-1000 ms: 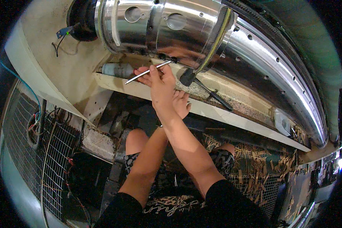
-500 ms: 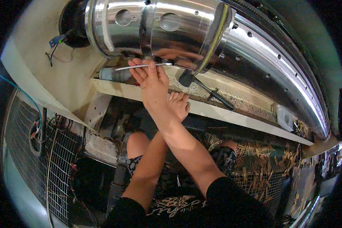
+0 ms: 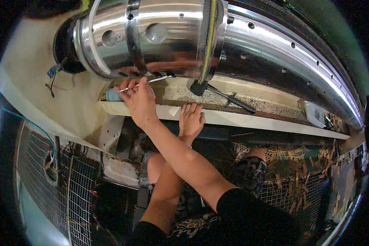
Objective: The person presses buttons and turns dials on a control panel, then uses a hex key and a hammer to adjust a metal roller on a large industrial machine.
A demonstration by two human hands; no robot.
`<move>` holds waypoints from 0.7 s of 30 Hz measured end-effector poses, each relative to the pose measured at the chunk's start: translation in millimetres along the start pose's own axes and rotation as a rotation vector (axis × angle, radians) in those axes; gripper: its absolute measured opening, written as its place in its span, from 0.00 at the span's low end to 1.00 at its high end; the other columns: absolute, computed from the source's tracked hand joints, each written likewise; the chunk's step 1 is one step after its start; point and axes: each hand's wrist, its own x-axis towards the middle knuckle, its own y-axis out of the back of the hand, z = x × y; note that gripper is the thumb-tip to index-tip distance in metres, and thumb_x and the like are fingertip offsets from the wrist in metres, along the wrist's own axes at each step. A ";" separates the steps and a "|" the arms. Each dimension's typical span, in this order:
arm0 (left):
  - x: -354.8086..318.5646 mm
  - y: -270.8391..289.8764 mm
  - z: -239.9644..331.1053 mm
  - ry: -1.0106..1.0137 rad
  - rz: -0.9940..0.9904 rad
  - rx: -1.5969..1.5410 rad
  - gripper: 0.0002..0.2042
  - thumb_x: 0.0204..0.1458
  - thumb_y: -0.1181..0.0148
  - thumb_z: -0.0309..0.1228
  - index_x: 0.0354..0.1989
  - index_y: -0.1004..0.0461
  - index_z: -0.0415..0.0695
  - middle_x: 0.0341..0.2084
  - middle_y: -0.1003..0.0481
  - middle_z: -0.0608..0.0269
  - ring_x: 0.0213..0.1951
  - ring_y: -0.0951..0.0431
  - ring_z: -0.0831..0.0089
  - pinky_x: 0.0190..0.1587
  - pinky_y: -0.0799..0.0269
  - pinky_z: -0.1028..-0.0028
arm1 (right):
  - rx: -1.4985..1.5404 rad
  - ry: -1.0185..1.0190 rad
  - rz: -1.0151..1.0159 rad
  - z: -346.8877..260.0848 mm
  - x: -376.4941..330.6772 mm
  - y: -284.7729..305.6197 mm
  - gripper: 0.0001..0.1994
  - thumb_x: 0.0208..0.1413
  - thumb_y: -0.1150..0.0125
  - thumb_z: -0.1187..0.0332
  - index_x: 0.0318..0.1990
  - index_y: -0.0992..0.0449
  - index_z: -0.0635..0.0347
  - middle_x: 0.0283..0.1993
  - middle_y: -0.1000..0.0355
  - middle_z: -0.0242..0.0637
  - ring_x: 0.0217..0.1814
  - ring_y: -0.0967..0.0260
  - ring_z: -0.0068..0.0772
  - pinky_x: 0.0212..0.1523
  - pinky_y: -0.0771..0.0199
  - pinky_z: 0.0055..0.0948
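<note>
My arms are crossed, the right forearm lying over the left. My right hand (image 3: pixel 142 104) pinches a thin pale rod (image 3: pixel 156 79). The rod's dark tip points right, close under a shiny metal cylinder (image 3: pixel 168 49) with round holes and a yellow-edged band. What the tip touches I cannot tell. My left hand (image 3: pixel 191 118) lies with fingers stretched over the edge of a cream beam (image 3: pixel 229 117), holding nothing. In the trough behind the beam leans a black-headed mallet (image 3: pixel 197 88) with a dark handle.
A long curved steel cylinder (image 3: pixel 283 61) runs off to the right. A clear plastic container (image 3: pixel 314 114) sits at the trough's right end, a bluish container (image 3: pixel 112 94) at its left. Wood scraps (image 3: pixel 293 172) litter the lower right; wire mesh (image 3: pixel 76 180) lies lower left.
My right hand has drawn back from the cylinder, down and left, and the rod now tilts up to the right. The left hand stays on the beam. The whole view has shifted.
</note>
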 end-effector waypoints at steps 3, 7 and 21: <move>-2.6 0.2 1.7 -0.024 0.064 0.039 0.12 0.45 0.44 0.34 0.36 0.30 0.41 0.34 0.31 0.54 0.41 0.33 0.54 0.50 0.41 0.58 | -0.058 0.093 -0.230 5.4 9.9 4.4 0.22 0.60 0.59 0.48 0.22 0.43 0.56 0.22 0.45 0.32 0.28 0.43 0.30 0.44 0.34 0.42; -1.3 -0.7 2.2 -0.005 0.028 0.070 0.12 0.45 0.40 0.36 0.31 0.31 0.41 0.29 0.32 0.57 0.38 0.34 0.57 0.47 0.40 0.60 | -0.186 0.133 -0.150 9.3 12.5 4.2 0.24 0.61 0.59 0.49 0.17 0.48 0.54 0.16 0.52 0.28 0.20 0.50 0.25 0.31 0.37 0.35; 7.0 -27.8 15.0 0.009 0.154 0.208 0.11 0.45 0.42 0.37 0.33 0.31 0.46 0.30 0.31 0.63 0.39 0.32 0.59 0.46 0.40 0.61 | -1.488 0.372 0.037 -132.8 -83.8 117.4 0.19 0.60 0.57 0.52 0.27 0.36 0.58 0.18 0.43 0.29 0.19 0.46 0.22 0.22 0.42 0.25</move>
